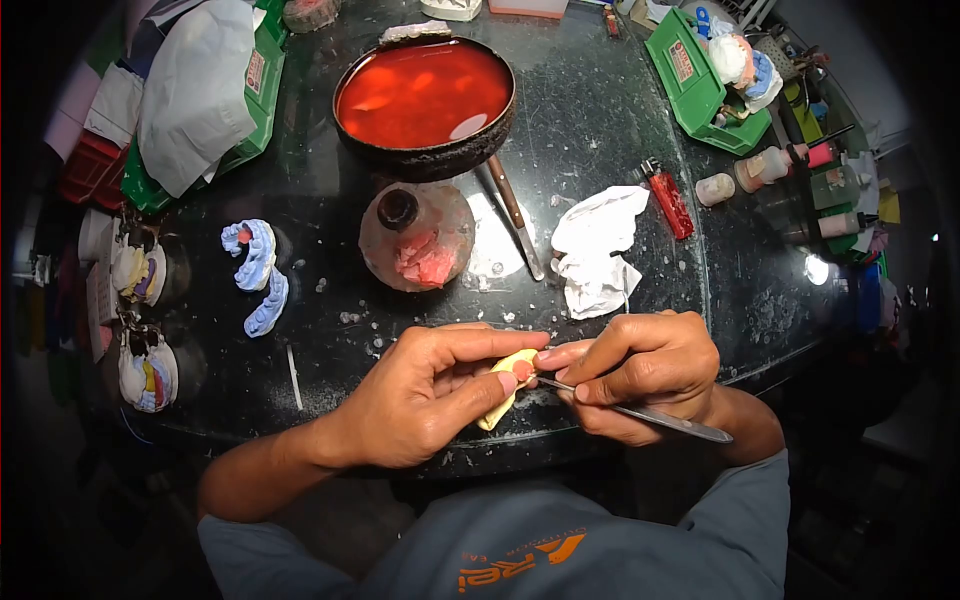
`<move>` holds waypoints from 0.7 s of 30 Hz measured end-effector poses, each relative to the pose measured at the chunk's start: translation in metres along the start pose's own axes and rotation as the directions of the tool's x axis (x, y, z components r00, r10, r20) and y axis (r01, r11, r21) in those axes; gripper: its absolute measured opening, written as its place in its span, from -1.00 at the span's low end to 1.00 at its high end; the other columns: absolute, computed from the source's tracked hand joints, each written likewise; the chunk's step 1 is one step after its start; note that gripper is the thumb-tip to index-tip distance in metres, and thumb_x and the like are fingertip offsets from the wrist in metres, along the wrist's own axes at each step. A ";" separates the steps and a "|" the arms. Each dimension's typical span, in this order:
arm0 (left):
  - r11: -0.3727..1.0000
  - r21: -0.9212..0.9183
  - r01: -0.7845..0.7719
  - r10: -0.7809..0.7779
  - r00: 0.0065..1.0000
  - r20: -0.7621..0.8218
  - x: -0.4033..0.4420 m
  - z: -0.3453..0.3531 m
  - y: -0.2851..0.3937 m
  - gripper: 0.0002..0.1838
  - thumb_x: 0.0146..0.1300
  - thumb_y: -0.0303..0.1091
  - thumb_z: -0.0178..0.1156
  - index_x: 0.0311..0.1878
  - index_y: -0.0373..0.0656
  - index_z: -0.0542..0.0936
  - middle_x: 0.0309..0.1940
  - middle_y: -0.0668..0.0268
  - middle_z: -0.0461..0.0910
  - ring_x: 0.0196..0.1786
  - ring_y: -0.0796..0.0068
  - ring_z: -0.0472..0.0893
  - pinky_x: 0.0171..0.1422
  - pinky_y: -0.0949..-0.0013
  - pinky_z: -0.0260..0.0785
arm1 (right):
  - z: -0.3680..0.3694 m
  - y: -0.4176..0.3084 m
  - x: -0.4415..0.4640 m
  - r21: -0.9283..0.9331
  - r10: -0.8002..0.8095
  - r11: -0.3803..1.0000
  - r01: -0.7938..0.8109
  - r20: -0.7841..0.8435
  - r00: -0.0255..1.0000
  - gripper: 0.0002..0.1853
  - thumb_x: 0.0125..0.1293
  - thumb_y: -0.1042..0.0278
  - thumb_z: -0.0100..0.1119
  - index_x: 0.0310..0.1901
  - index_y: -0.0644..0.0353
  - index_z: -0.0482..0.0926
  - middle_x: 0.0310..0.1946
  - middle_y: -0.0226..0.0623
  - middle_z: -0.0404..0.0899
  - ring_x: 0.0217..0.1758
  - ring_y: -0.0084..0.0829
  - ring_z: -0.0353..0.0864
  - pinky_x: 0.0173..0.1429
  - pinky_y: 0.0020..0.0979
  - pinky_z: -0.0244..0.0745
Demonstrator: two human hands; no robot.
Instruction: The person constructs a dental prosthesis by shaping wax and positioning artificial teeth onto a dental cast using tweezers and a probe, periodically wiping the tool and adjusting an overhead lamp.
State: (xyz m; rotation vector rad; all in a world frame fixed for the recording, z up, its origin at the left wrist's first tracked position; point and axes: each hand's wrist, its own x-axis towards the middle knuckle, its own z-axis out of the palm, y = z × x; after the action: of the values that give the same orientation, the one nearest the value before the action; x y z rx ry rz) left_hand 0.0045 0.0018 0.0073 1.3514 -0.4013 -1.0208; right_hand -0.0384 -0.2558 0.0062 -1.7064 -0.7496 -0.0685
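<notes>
My left hand [425,395] is closed round a small yellow dental cast [498,412], gripping it between thumb and fingers near the table's front edge. A patch of pink wax [522,371] sits on the cast. In my right hand [645,370] is a slim metal wax carver [680,424], held like a pen. Its thin tip reaches the right side of the cast by the pink patch; whether it touches the wax I cannot tell. My right fingertips also lie close against the cast.
Ahead stands a round burner [417,240] with pink wax scraps, below a dark pan [425,150] of red liquid. Nearby lie a wood-handled knife [512,215], crumpled tissue [598,250] and a red lighter [672,203]. Blue casts [258,270] lie left; green bins [690,90] stand behind.
</notes>
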 end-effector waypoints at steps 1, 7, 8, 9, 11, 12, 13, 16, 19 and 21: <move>1.000 0.007 0.003 -0.003 1.000 -0.001 0.000 0.000 0.000 -0.57 0.57 -0.50 0.14 0.44 -0.36 0.55 0.07 0.18 0.68 0.15 0.52 0.65 0.20 0.45 0.48 | 0.000 0.000 0.000 0.000 -0.004 1.000 0.004 -0.020 1.000 -0.87 0.14 0.70 0.51 -0.31 0.35 0.73 -0.39 -0.12 0.71 -0.17 -0.19 0.89 0.15 -0.12 0.84; 0.996 -0.077 -0.033 0.030 0.999 -0.039 0.002 0.002 -0.004 -0.61 0.60 -0.39 0.15 0.36 -0.40 0.60 -0.03 0.29 0.73 -0.06 0.70 0.60 0.02 0.52 0.44 | 0.001 -0.003 0.002 -0.051 -0.025 0.999 0.017 -0.143 0.989 -0.84 0.02 0.79 0.43 -0.43 0.34 0.66 -0.40 -0.12 0.73 -0.27 -0.24 0.87 -0.01 -0.25 0.88; 0.997 -0.080 -0.019 0.017 0.999 -0.036 0.001 0.001 -0.003 -0.60 0.60 -0.40 0.14 0.37 -0.40 0.60 -0.01 0.27 0.74 -0.04 0.69 0.60 0.05 0.52 0.45 | 0.002 -0.002 0.003 -0.056 -0.029 0.998 0.020 -0.153 0.988 -0.84 0.01 0.80 0.41 -0.43 0.34 0.65 -0.41 -0.13 0.72 -0.31 -0.28 0.86 0.00 -0.23 0.88; 0.998 -0.068 -0.005 0.004 1.000 -0.016 0.001 0.000 -0.002 -0.59 0.60 -0.41 0.09 0.39 -0.39 0.58 0.01 0.23 0.75 0.01 0.62 0.63 0.12 0.49 0.46 | 0.002 -0.002 0.003 -0.061 -0.033 0.998 0.023 -0.163 0.986 -0.83 0.00 0.81 0.39 -0.44 0.34 0.63 -0.43 -0.13 0.71 -0.35 -0.31 0.84 0.00 -0.21 0.88; 0.999 -0.046 0.024 -0.023 0.999 0.024 0.001 -0.001 0.000 -0.57 0.61 -0.45 0.00 0.43 -0.38 0.54 0.05 0.15 0.76 0.12 0.49 0.69 0.26 0.44 0.48 | 0.003 -0.001 0.002 -0.058 -0.022 0.998 0.013 -0.163 0.986 -0.83 0.00 0.81 0.38 -0.45 0.34 0.61 -0.45 -0.16 0.67 -0.41 -0.37 0.78 0.01 -0.18 0.88; 0.999 -0.045 0.025 -0.023 0.999 0.027 0.001 -0.002 -0.001 -0.57 0.61 -0.44 -0.02 0.43 -0.38 0.54 0.04 0.15 0.76 0.09 0.51 0.69 0.23 0.46 0.48 | 0.004 -0.001 0.001 -0.056 -0.016 0.998 0.007 -0.163 0.987 -0.83 0.00 0.81 0.37 -0.45 0.34 0.59 -0.47 -0.18 0.65 -0.43 -0.40 0.76 0.02 -0.17 0.88; 0.999 -0.044 0.025 -0.024 0.999 0.030 0.001 -0.002 -0.002 -0.56 0.61 -0.43 -0.03 0.42 -0.39 0.55 0.04 0.15 0.76 0.06 0.53 0.69 0.19 0.47 0.49 | 0.005 0.000 0.001 -0.043 -0.006 0.999 -0.001 -0.165 0.986 -0.83 0.00 0.81 0.37 -0.45 0.34 0.59 -0.47 -0.19 0.63 -0.44 -0.42 0.74 0.02 -0.17 0.88; 0.995 -0.069 0.077 -0.075 0.997 0.030 0.000 -0.003 0.003 -0.55 0.60 -0.38 -0.06 0.40 -0.40 0.56 -0.01 0.18 0.76 -0.09 0.62 0.64 0.02 0.52 0.47 | 0.010 0.001 0.000 0.005 0.016 1.000 -0.015 -0.160 0.987 -0.82 0.01 0.80 0.36 -0.45 0.33 0.58 -0.48 -0.22 0.60 -0.44 -0.46 0.70 0.04 -0.18 0.88; 0.993 -0.091 0.079 -0.078 0.997 0.016 0.000 -0.002 0.001 -0.52 0.60 -0.33 -0.08 0.38 -0.43 0.57 -0.08 0.23 0.75 -0.23 0.70 0.53 -0.15 0.55 0.39 | 0.015 0.000 -0.001 0.035 0.016 0.999 -0.011 -0.157 0.987 -0.83 0.02 0.79 0.37 -0.44 0.33 0.59 -0.46 -0.22 0.60 -0.43 -0.47 0.71 0.05 -0.19 0.88; 0.993 -0.107 0.054 -0.055 0.998 -0.005 0.000 0.000 -0.001 -0.53 0.61 -0.30 -0.09 0.33 -0.44 0.59 -0.15 0.28 0.72 -0.30 0.72 0.46 -0.22 0.55 0.34 | 0.018 -0.001 0.000 0.011 0.008 1.000 -0.006 -0.163 0.987 -0.82 0.02 0.79 0.39 -0.44 0.33 0.59 -0.44 -0.21 0.62 -0.42 -0.46 0.72 0.05 -0.20 0.88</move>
State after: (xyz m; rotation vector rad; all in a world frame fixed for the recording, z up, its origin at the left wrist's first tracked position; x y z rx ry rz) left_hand 0.0043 0.0021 0.0059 1.2756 -0.3011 -1.0674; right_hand -0.0452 -0.2397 0.0016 -1.6709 -0.6215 -0.1967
